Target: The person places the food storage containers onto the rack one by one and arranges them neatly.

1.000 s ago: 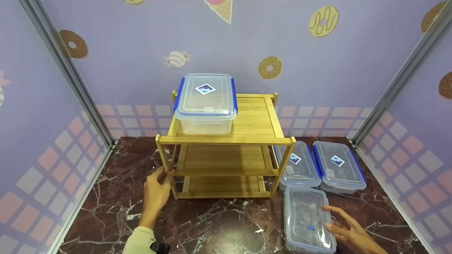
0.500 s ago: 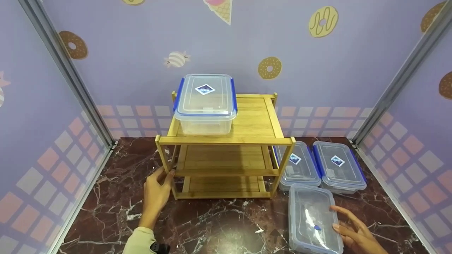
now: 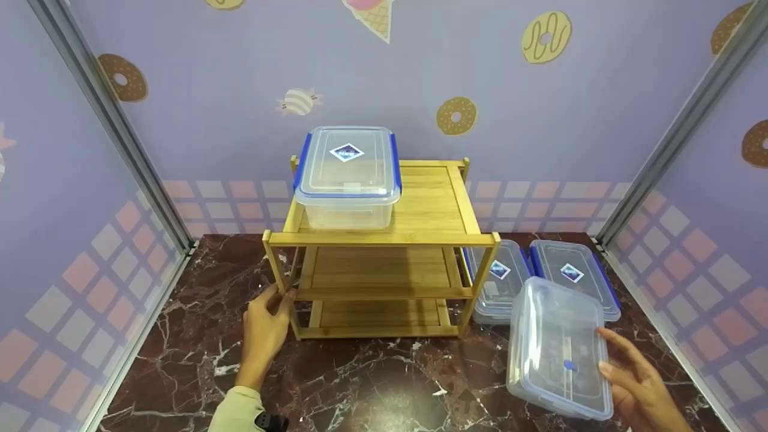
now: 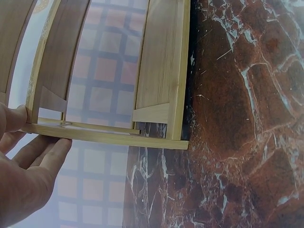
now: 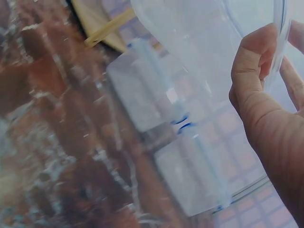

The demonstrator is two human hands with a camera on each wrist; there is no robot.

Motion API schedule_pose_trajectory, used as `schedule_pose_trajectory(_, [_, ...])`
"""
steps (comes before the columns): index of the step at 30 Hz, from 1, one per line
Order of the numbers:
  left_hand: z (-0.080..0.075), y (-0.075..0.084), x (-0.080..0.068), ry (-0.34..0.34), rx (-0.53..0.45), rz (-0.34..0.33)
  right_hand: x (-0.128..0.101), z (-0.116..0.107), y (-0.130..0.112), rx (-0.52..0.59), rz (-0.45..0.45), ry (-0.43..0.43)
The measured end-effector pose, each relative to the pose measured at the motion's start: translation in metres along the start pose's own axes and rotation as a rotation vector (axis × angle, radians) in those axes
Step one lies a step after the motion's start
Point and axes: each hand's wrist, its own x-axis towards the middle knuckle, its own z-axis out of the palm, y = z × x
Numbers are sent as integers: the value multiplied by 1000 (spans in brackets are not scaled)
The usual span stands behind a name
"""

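Note:
My left hand (image 3: 264,327) grips the front left post of the bamboo shelf rack (image 3: 384,239), thumb on one side and fingers on the other, as the left wrist view also shows. At the right, my right hand (image 3: 639,378) holds a clear plastic food container (image 3: 558,348) by its right edge. That container is tilted and off the table, with a small blue tab on its lid. In the right wrist view my thumb and fingers (image 5: 256,47) pinch the rim. The container hides part of the boxes behind it.
A large clear box (image 3: 348,174) with blue clips stands on the rack's top tier, left side. Two lidded boxes, a left one (image 3: 501,258) and a right one (image 3: 561,255), sit on the dark marble table (image 3: 360,384) right of the rack. Patterned walls enclose the space.
My right hand has lifted the food container off the table and moved it right and away from me, tilting it. The left hand stays on the rack's post.

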Motion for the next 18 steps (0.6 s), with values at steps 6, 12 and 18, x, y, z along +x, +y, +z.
schedule_pose_trajectory(6, [0,-1,0,-8,11,-18,8,10,-20,-21,-73,24])
schedule_pose_trajectory(12, [1,-1,0,22,26,-13,20,18,-42,-9,-177,21])
schedule_pose_trajectory(18, [1,0,1,26,-1,1,37,21,-65,214,-202,-64])
